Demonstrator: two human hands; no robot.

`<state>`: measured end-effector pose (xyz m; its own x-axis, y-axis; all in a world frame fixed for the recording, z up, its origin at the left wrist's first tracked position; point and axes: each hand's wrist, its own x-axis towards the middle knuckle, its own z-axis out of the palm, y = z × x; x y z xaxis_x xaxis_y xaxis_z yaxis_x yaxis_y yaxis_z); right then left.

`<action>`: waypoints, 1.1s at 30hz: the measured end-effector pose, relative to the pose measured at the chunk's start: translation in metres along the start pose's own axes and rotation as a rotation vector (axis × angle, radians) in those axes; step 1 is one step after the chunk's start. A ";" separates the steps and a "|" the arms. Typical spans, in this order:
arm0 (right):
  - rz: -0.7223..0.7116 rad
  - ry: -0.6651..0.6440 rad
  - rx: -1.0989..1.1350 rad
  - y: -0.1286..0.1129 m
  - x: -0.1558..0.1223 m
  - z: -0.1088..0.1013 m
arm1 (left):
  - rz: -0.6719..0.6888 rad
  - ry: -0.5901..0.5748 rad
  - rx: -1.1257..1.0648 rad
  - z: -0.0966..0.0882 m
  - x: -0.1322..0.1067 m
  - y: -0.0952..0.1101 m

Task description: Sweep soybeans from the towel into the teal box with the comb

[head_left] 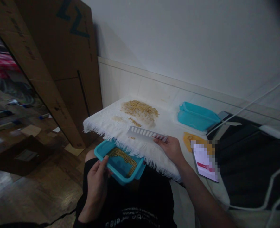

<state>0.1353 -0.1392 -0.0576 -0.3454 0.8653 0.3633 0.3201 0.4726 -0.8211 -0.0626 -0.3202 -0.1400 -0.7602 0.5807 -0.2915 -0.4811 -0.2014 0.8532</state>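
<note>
My left hand (98,182) grips the near left rim of a turquoise plastic tub (122,181), thumb on top. It is held just below the table's front edge, over my lap. Small yellow beans (130,159) that look like soybeans lie along its inside. Between the fingers of my right hand (170,148) is a flat, pale grey strip with a row of slots (143,132), close above the cloth near the edge. Beyond it spreads a heap of the same beans (140,107), with a few strays between heap and strip.
A white fringed cloth (106,117) covers the table. At the back right stands a second turquoise tub (198,117). A phone (205,163) rests partly on a yellow-orange packet (189,142), near white cables. A tall cardboard box (71,69) stands at the left; a wall closes the back.
</note>
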 end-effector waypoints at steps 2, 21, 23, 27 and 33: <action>0.003 -0.021 0.013 -0.004 -0.007 0.001 | 0.003 -0.006 -0.004 0.000 0.000 0.001; 0.010 0.279 -0.202 0.014 0.016 -0.011 | 0.011 -0.011 0.023 0.005 -0.003 0.001; 0.021 0.259 -0.215 0.016 0.013 -0.010 | 0.009 -0.006 0.017 0.004 -0.003 0.001; 0.019 0.248 -0.209 0.017 0.010 -0.008 | 0.012 -0.012 0.008 0.004 -0.003 0.000; 0.027 0.244 -0.213 0.014 0.008 -0.009 | 0.000 -0.012 0.003 0.004 -0.004 0.001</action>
<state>0.1446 -0.1246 -0.0625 -0.1207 0.8806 0.4582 0.5127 0.4506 -0.7309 -0.0583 -0.3189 -0.1366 -0.7551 0.5899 -0.2861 -0.4797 -0.1995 0.8545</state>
